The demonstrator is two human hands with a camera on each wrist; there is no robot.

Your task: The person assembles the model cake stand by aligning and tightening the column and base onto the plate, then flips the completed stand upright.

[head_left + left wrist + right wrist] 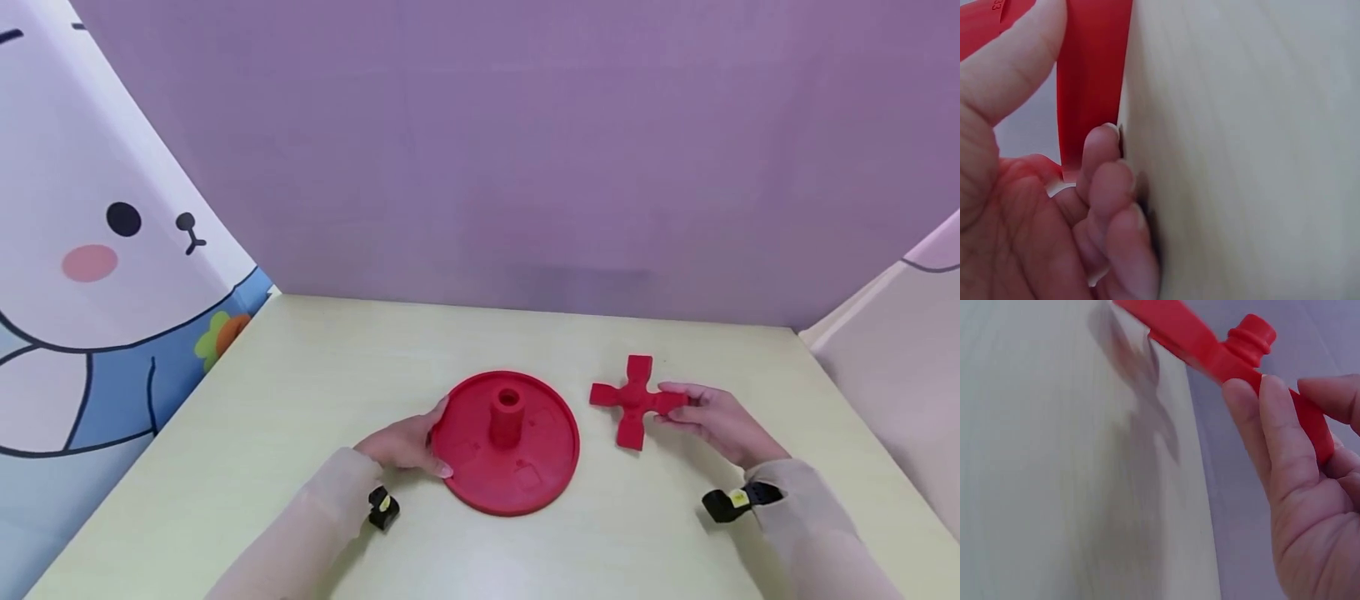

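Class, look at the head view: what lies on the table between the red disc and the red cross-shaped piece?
Nothing: between the red disc and the red cross-shaped piece, the head view shows only bare table.

You are sitting in a small staged booth set up for recording, not a lived-in room. A plain purple backdrop point(525, 142) fills the upper half of the head view, hanging smooth like a screen. On the left of the frame a printed panel point(97, 250) shows a cartoon rabbit with a pink cheek and a blue outfit; on the right edge a paler panel point(900, 333) closes the space in. These three screens box in a pale cream worktop point(300, 400) in the lower half. You wear a small black strap on each wrist, as a recording rig would need.
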